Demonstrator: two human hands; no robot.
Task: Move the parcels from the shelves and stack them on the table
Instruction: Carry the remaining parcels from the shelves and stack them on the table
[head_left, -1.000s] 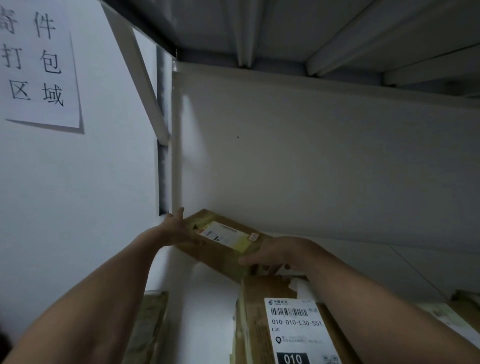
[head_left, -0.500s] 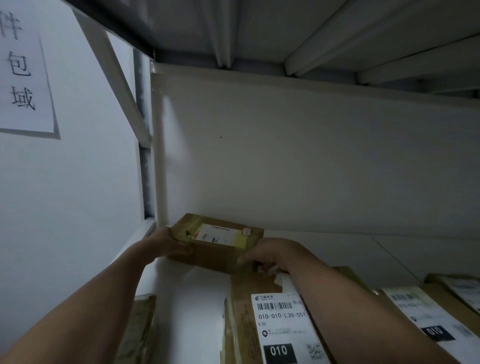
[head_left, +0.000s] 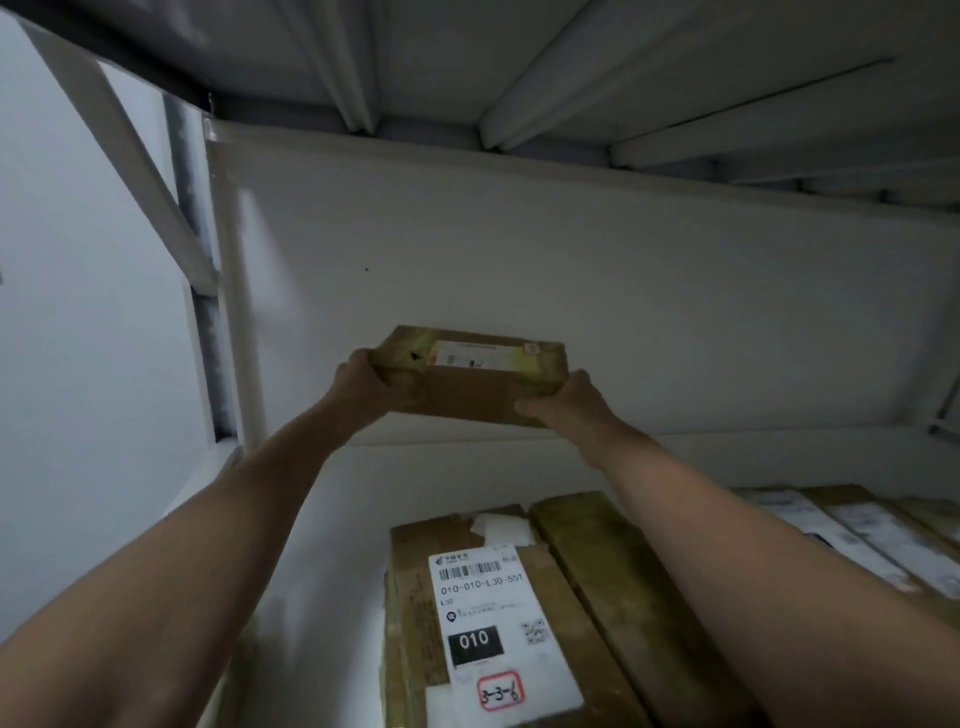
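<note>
Though the parcel (head_left: 470, 379) hides most of your fingers, your left hand (head_left: 363, 387) and right hand (head_left: 566, 402) grip its ends, arms stretched above the shelf (head_left: 322, 519).

open shelf floor (head_left: 311, 519) left of labelled parcel (head_left: 488, 623)

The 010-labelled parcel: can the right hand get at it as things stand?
Probably not yet: the right hand grips the small parcel aloft, though the 010-labelled parcel lies uncovered below.
</note>
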